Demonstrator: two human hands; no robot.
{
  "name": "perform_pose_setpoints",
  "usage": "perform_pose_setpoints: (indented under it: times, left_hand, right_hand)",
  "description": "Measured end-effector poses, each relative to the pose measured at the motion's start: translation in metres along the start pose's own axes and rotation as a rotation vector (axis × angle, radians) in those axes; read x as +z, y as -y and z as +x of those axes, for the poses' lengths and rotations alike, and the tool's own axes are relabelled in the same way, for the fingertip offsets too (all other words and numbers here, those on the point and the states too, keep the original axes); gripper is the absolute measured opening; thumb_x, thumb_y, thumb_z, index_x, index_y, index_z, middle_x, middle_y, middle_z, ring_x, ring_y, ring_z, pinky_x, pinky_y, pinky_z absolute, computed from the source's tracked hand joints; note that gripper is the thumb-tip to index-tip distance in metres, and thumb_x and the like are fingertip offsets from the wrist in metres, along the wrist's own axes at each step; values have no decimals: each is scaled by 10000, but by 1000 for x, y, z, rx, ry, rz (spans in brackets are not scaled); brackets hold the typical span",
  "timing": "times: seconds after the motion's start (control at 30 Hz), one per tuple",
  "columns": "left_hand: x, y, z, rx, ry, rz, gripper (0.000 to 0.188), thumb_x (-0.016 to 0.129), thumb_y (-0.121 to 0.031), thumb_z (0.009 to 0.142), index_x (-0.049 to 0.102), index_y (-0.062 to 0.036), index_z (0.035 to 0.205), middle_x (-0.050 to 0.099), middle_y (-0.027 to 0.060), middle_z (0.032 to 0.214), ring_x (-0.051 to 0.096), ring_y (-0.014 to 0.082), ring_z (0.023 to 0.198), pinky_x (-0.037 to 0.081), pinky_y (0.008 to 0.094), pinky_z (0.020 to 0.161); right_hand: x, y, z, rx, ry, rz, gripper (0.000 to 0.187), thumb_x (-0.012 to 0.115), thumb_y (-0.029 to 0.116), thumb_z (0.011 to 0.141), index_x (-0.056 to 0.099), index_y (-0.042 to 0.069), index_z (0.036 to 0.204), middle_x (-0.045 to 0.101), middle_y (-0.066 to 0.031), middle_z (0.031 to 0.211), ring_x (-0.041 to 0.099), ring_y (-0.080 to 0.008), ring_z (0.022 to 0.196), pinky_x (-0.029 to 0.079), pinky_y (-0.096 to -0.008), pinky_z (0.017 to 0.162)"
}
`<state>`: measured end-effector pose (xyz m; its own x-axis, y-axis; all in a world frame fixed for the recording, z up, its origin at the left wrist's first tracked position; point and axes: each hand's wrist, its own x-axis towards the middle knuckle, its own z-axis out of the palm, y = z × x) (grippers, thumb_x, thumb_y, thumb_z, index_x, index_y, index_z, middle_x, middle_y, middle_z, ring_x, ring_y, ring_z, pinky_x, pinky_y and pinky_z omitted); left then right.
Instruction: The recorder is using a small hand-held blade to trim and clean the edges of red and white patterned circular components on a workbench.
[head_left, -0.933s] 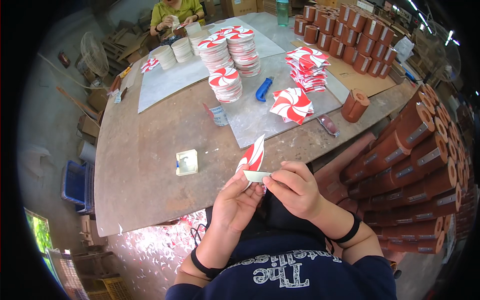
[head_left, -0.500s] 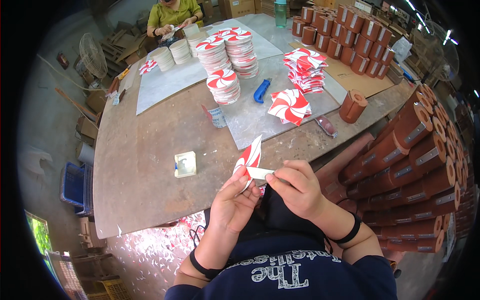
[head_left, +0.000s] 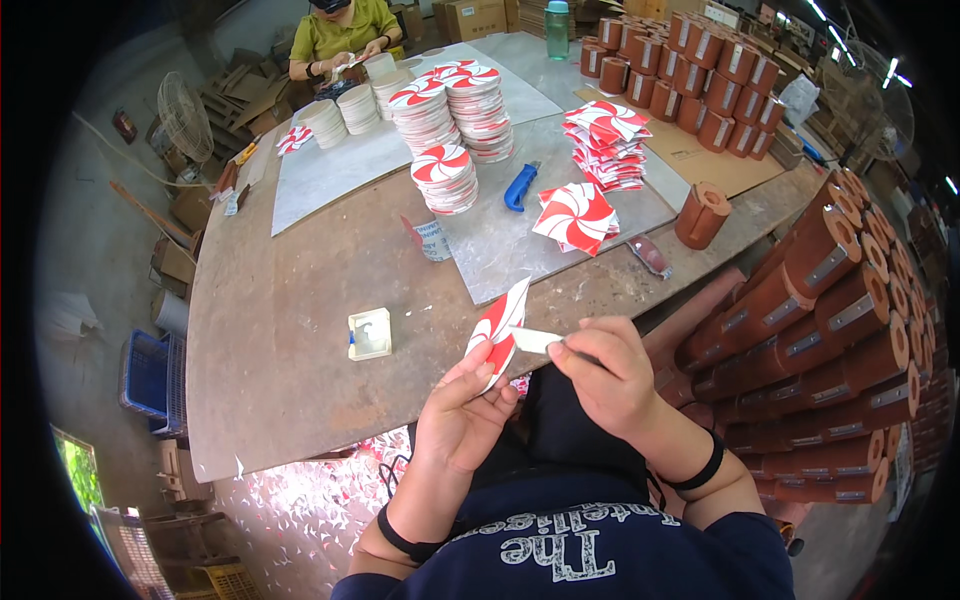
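At upper centre, we see a scrap of sheet point(head_left: 434, 243) with blue lettering. At lower centre our left hand point(head_left: 458, 418) pinches a red-and-white swirl card point(head_left: 492, 328); at its right edge lies a blade-like strip point(head_left: 535, 341), shifted up and away from our left thumb since a moment ago, now nearer the card's upper corner. White lettering crosses our navy shirt point(head_left: 450, 545), bottom centre; our right hand point(head_left: 612, 372) grips the strip, fingers closed.
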<state>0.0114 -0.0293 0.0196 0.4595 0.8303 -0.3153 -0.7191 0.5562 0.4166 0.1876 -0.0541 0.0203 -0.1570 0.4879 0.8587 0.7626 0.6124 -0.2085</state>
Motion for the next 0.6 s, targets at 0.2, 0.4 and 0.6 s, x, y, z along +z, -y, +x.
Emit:
perform_pose_setpoints:
  times: [0.2,0.4,0.6]
  left_hand:
    - [-3,0,3,-30,94,-35,280,493,-22,812,478,19,1089,564,104,973,545,160,761,468,274,660]
    - [-1,1,2,3,47,-11,257,479,-30,821,487,23,1072,571,97,949,534,152,736,462,275,650]
    - [2,1,1,-20,67,0,249,477,-29,821,493,24,1064,573,101,948,537,156,736,460,275,647]
  right_hand:
    - [1,9,4,-59,9,88,278,631,26,584,614,0,860,510,-44,848,482,-226,765,442,-303,649]
    - [0,12,2,-45,15,71,303,643,-42,552,634,24,848,520,-51,852,488,-229,773,453,-346,743]
    - [0,8,3,-75,9,55,250,629,17,603,611,-11,851,514,-43,853,476,-216,780,439,-320,682]
